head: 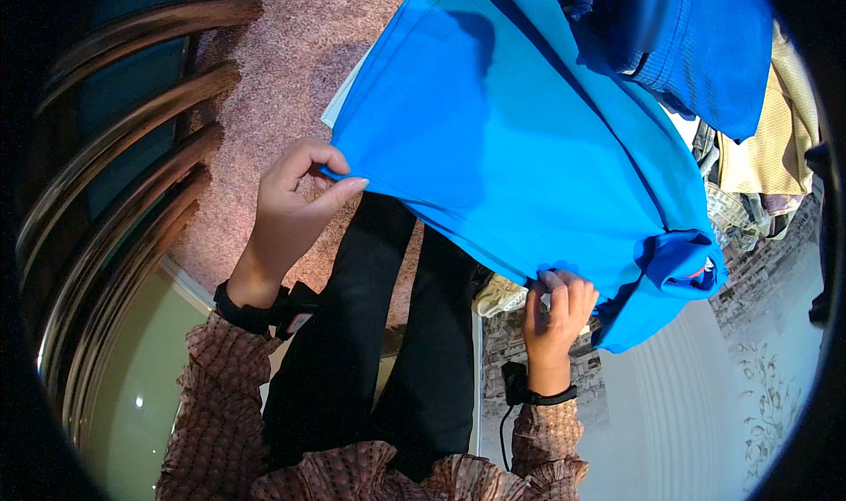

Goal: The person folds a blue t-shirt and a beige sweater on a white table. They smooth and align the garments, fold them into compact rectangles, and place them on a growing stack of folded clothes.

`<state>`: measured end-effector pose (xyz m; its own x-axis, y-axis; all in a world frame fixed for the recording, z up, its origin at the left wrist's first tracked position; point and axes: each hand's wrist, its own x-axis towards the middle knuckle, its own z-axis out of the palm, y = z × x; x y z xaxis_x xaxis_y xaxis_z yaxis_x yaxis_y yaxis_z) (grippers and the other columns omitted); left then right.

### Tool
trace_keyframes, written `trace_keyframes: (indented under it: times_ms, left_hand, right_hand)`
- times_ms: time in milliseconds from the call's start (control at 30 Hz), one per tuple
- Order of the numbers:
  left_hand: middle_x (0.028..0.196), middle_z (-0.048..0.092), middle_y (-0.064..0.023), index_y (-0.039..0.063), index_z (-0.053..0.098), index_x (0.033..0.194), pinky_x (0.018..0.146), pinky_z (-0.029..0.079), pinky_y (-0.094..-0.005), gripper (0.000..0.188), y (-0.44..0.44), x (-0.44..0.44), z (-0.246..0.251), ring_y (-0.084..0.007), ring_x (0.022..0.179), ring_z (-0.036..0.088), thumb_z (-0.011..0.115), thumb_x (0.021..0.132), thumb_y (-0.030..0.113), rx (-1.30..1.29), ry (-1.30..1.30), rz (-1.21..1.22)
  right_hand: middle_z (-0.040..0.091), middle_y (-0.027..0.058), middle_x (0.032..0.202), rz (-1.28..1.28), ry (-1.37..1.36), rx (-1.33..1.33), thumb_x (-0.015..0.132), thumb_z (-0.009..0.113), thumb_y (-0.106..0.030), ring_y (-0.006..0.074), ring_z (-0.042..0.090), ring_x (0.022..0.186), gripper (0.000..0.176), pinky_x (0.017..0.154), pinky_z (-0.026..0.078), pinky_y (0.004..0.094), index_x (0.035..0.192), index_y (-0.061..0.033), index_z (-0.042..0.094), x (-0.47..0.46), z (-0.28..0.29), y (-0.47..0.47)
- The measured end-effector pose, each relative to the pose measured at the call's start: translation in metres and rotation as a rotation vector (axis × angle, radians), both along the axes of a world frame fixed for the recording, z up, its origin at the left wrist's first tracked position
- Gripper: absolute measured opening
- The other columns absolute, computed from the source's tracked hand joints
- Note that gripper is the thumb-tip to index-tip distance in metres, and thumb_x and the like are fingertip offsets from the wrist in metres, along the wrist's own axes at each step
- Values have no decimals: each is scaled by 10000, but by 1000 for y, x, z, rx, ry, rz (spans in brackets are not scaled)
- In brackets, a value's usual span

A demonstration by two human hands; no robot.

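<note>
A bright blue collared top [515, 157] is spread out before me, its hem end to the left and its collar [691, 263] to the right. My left hand [301, 197] pinches the near corner of the hem between thumb and forefinger. Farther right along the near edge, close to the shoulder, my right hand [562, 299] grips the cloth with bent fingers. Part of the fabric there is hidden behind those fingers. A small red patch shows inside the collar. Both wrists wear black straps.
Folded dark blue clothing [700, 51] lies at the far right, beside a beige garment [770, 137] and other clothes. Curved brown glossy bars [132, 111] stand at the left. Pinkish carpet [284, 58] shows beyond my left hand. A pale edge [344, 94] juts out under the top.
</note>
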<state>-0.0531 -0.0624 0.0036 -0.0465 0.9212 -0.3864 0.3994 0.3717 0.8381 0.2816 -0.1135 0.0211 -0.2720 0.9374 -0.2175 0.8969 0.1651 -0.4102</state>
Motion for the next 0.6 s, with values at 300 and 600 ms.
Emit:
trace_keyframes:
  times_ms: [300, 600]
  left_hand:
    - [945, 630, -65, 19, 704, 957, 765, 466, -280, 160, 6, -23, 6, -167, 860, 593, 725, 798, 24, -91, 31, -9]
    - [1187, 549, -92, -13, 471, 1289, 987, 431, -336, 475, -18, -7, -43, -185, 1101, 537, 703, 911, 157, -191, -336, 394]
  right_hand:
    - [604, 98, 955, 107, 146, -41, 735, 704, -45, 284, 543, 796, 268, 733, 384, 425, 978, -64, 592, 8, 11, -1]
    - [583, 94, 959, 78, 106, -16, 768, 753, -115, 275, 522, 796, 304, 706, 374, 407, 1042, -69, 629, -7, 8, 2]
